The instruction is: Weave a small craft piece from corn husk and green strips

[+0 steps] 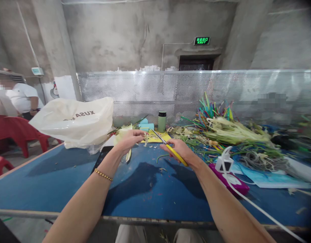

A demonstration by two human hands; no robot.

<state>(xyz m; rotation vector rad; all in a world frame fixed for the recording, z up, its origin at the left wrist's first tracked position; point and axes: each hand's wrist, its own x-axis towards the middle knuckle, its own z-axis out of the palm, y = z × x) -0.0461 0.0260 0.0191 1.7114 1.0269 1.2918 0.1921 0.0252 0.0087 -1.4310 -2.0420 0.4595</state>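
Observation:
My left hand [129, 140], with a gold bead bracelet at its wrist, pinches a small pale husk-like piece [145, 139] between thumb and fingers over the blue table. Yellow-handled scissors [177, 155] are gripped in my right hand [182, 148]. Their metal blades point up and left, towards the pale piece, a short gap away from it. A yellow sheet [159, 136] with pale scraps on it lies just beyond the hands. Pale green husks [125, 132] lie behind my left hand, partly hidden by it.
A large white plastic bag [77, 121] stands at the left. Beside a green bottle [162, 122] lies a light blue object [146, 126]. At the right are heaped husks [233, 131], coloured stems, a charger [224, 164] with its cable, and a purple box [233, 184]. A person [25, 98] is far left.

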